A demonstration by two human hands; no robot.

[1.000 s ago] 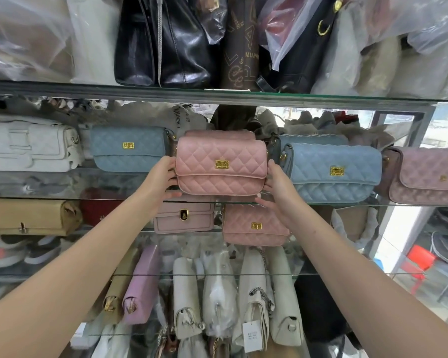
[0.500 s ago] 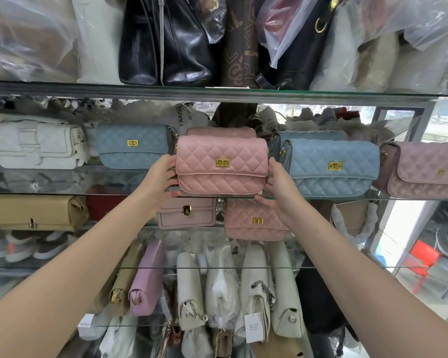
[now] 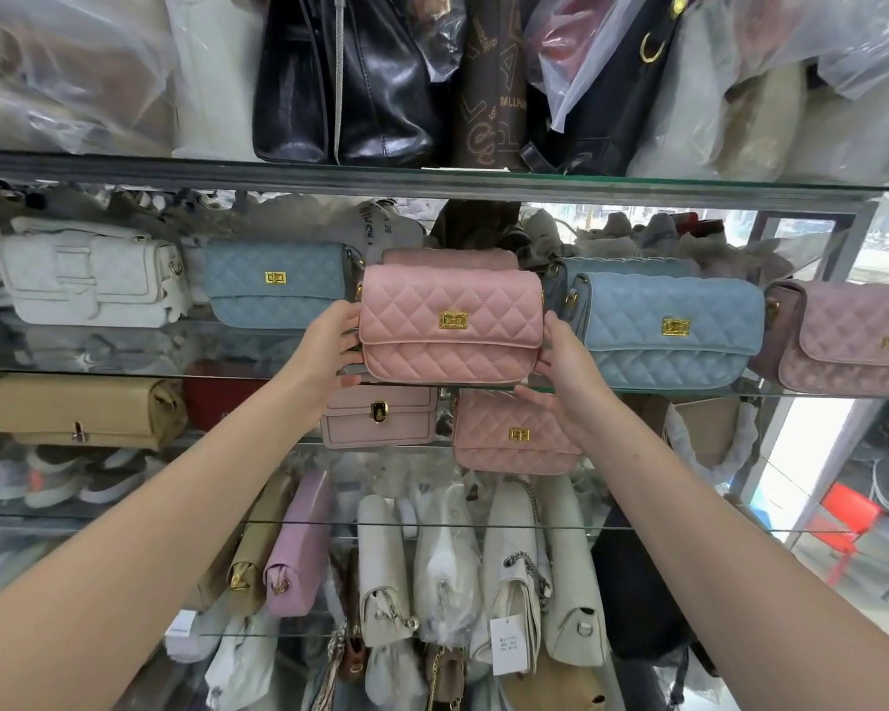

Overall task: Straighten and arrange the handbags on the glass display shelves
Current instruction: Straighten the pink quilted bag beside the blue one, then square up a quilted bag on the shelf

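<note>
While gripped at both ends, one pink quilted handbag (image 3: 450, 325) was found upright at the front edge of the middle glass shelf (image 3: 124, 374). The left hand (image 3: 324, 346) and right hand (image 3: 565, 372) were curled round its sides. One second pink bag (image 3: 450, 256) was noted directly behind. One blue quilted bag (image 3: 275, 284) was recorded left of it, two further blue bags (image 3: 671, 331) right, and one white bag (image 3: 88, 272) far left.

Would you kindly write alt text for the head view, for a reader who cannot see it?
A person's left hand and right hand grip the ends of a pink quilted handbag on a glass shelf, with a blue quilted handbag to its right.
</note>
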